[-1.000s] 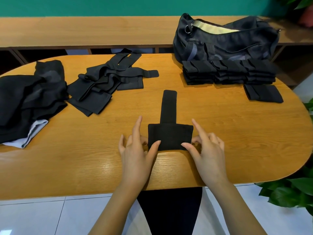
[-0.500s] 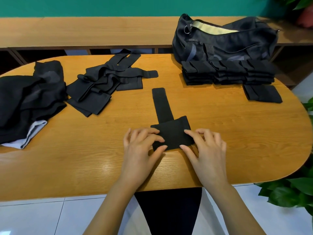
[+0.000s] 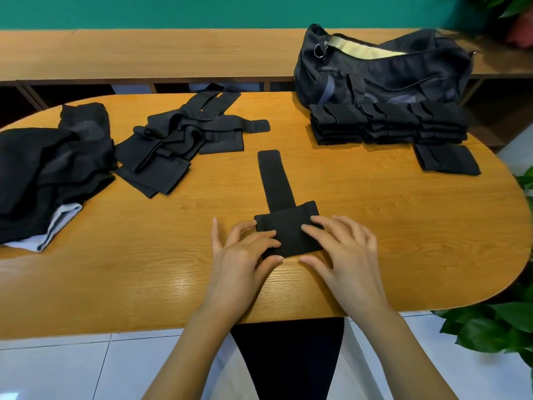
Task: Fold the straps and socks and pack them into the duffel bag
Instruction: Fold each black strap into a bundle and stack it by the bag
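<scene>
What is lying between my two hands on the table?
The folded end of the black strap, seen in the head view; the left hand and right hand both touch it.

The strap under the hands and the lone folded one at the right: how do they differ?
The strap under the hands has a long tail sticking out; the lone folded strap is a compact rectangle. The left hand and right hand touch the first; the lone folded strap lies untouched. Both are black fabric on the table.
</scene>
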A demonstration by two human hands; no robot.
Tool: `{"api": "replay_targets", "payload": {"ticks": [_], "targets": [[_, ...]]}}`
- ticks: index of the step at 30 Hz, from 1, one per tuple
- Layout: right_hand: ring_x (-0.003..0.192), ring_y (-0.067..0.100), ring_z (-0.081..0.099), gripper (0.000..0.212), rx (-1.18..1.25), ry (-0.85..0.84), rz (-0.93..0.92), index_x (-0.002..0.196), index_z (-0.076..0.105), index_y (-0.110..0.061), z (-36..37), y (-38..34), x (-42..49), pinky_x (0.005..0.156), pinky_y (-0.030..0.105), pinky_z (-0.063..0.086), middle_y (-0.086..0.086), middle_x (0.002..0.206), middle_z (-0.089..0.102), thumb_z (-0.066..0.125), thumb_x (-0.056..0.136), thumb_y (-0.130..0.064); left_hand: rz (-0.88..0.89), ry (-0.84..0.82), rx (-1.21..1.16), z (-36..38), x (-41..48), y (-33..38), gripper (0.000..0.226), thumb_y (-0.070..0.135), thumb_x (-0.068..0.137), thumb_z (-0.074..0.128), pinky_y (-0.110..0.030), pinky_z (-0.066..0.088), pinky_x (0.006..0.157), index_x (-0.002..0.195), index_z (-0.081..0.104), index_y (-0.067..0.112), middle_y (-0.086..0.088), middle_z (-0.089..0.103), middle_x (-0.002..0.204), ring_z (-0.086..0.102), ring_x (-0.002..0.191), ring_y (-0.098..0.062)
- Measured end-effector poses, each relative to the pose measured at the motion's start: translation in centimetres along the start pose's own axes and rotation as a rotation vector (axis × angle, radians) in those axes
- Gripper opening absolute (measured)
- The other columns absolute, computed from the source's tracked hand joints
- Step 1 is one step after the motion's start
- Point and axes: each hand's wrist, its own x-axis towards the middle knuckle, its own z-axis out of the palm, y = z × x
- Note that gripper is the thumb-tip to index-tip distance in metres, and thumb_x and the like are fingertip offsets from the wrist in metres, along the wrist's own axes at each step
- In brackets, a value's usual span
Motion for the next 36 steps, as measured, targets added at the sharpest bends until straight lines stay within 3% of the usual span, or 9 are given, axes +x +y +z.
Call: {"api": "replay_targets", "payload": {"ticks": [4,7,9,12,18,25,36], "targets": [[0.129,0.013,0.043,0.03,0.034,-0.022,-0.11,0.115,0.07,-0.035,0.9,-0.2,-0.1,0.113,0.052,0.02,-0.017,0.125,0.064,0.06,0.089,-0.047,-0.005,0.013,-0.003,0.1,-0.1,0.0,0.037,0.053,0.089,0.044,-0.059,0.001,0.115,0.103,0.071,0.031,0.017,0.067,0.117,0.045,0.127,-0.011],[0.125,0.013,0.047,0.024,0.048,0.005,-0.099,0.109,0.072,-0.035,1.2,-0.3,-0.2,0.112,0.054,0.021,-0.018,0.119,0.066,0.066,0.086,-0.041,-0.011,0.039,-0.013,0.1,-0.3,0.1,0.034,0.05,0.091,0.044,-0.06,0.005,0.115,0.1,0.071,0.031,0.016,0.068,0.114,0.047,0.125,-0.011],[0.123,0.013,0.048,0.023,0.054,0.021,-0.094,0.107,0.073,-0.035,1.2,-0.3,-0.2,0.112,0.054,0.021,-0.018,0.117,0.067,0.061,0.089,-0.042,-0.017,0.05,-0.025,0.2,-0.3,0.3,0.034,0.048,0.091,0.044,-0.059,0.005,0.115,0.098,0.071,0.031,0.016,0.068,0.113,0.048,0.124,-0.012],[0.121,0.013,0.049,0.034,0.064,0.031,-0.087,0.104,0.074,-0.034,1.1,-0.4,-0.2,0.112,0.053,0.02,-0.018,0.113,0.069,0.044,0.092,-0.044,-0.048,0.064,-0.044,0.2,-0.4,0.6,0.035,0.05,0.09,0.044,-0.058,0.006,0.115,0.098,0.073,0.03,0.016,0.069,0.111,0.047,0.123,-0.012],[0.118,0.015,0.05,0.032,0.07,0.07,-0.106,0.097,0.072,-0.029,0.9,-0.7,-0.1,0.112,0.055,0.021,-0.016,0.104,0.07,0.041,0.095,-0.037,-0.07,0.044,0.013,0.6,-0.5,1.2,0.033,0.05,0.083,0.059,-0.064,0.014,0.112,0.104,0.073,0.029,0.017,0.067,0.104,0.051,0.118,-0.016],[0.122,0.015,0.048,0.038,0.093,0.004,-0.07,0.103,0.073,-0.033,0.9,-0.1,-0.2,0.112,0.059,0.018,-0.019,0.11,0.068,0.045,0.088,-0.054,-0.107,0.062,-0.012,0.8,-0.4,1.2,0.03,0.048,0.09,0.05,-0.065,0.013,0.111,0.097,0.074,0.031,0.017,0.065,0.102,0.05,0.115,-0.015],[0.115,0.012,0.047,0.036,0.141,0.016,-0.029,0.095,0.07,-0.034,0.8,-0.3,0.0,0.113,0.054,0.016,-0.019,0.099,0.067,0.038,0.094,-0.05,-0.157,0.05,-0.025,0.4,-0.4,1.7,0.042,0.062,0.084,0.043,-0.062,0.006,0.114,0.097,0.072,0.034,0.021,0.065,0.098,0.047,0.113,-0.009]]}}
